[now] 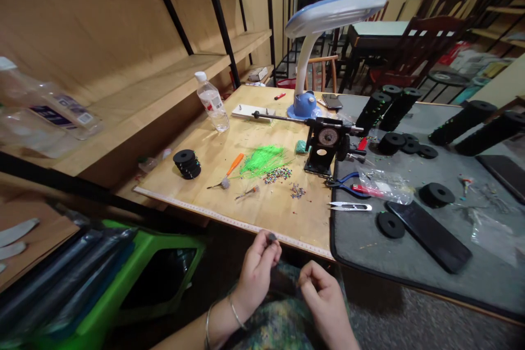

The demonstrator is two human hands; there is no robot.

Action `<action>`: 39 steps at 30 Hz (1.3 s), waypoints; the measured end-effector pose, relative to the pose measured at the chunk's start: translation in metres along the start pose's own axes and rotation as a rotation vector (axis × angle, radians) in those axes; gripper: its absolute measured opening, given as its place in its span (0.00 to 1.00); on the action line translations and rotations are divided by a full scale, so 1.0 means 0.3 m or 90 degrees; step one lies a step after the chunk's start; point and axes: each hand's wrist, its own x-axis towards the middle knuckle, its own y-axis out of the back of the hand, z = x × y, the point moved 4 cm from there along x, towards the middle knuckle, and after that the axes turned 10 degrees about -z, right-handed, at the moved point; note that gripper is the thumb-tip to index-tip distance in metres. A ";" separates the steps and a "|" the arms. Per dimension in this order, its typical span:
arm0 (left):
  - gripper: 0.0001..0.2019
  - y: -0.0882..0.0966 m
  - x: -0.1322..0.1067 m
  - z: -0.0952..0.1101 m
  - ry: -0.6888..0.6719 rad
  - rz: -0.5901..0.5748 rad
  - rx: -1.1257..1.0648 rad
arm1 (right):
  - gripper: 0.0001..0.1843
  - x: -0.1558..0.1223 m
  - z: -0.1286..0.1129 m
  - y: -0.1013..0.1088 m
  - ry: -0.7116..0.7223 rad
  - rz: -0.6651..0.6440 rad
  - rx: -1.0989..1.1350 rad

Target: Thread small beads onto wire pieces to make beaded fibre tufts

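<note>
My left hand [258, 270] is held below the table's front edge, fingers pinched on a small dark piece [271, 237] at the fingertips. My right hand [324, 292] is beside it, over my lap, fingers curled closed in a pinch; what they hold is too small to see. On the wooden table [262, 208] ahead lie a bunch of green strands [262, 158], a heap of coloured beads [278, 175], an orange-handled tool [229, 170] and a black winding device [326, 145].
A blue desk lamp [320, 38] and water bottle [212, 101] stand at the back. A grey mat [410, 262] to the right carries black spools [437, 194], snips [350, 206], blue pliers [346, 183], a phone [429, 235]. Green stool [135, 262] at left; wooden shelves behind.
</note>
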 end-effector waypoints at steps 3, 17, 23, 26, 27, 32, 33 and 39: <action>0.05 0.025 0.007 0.013 0.010 0.001 -0.031 | 0.10 -0.004 0.007 0.005 -0.011 -0.005 0.056; 0.12 -0.029 -0.003 0.027 0.125 -0.146 -0.028 | 0.18 -0.001 -0.012 -0.005 -0.039 -0.032 0.134; 0.14 -0.033 0.015 0.090 0.019 -0.154 0.082 | 0.21 0.010 -0.055 -0.008 -0.050 -0.142 0.130; 0.12 -0.035 0.005 0.127 -0.027 -0.163 0.152 | 0.22 0.026 -0.110 -0.005 -0.014 -0.173 0.143; 0.11 -0.036 0.000 0.139 -0.043 -0.164 0.177 | 0.22 0.032 -0.127 -0.005 0.003 -0.177 0.138; 0.11 -0.034 -0.010 0.169 -0.088 -0.165 0.272 | 0.17 0.055 -0.149 -0.008 0.046 -0.174 0.002; 0.11 -0.031 -0.005 0.169 -0.094 -0.165 0.289 | 0.18 0.059 -0.142 -0.005 0.055 -0.165 -0.026; 0.06 0.003 0.106 0.179 -0.221 -0.045 0.577 | 0.24 0.075 -0.072 0.047 0.030 -0.083 0.033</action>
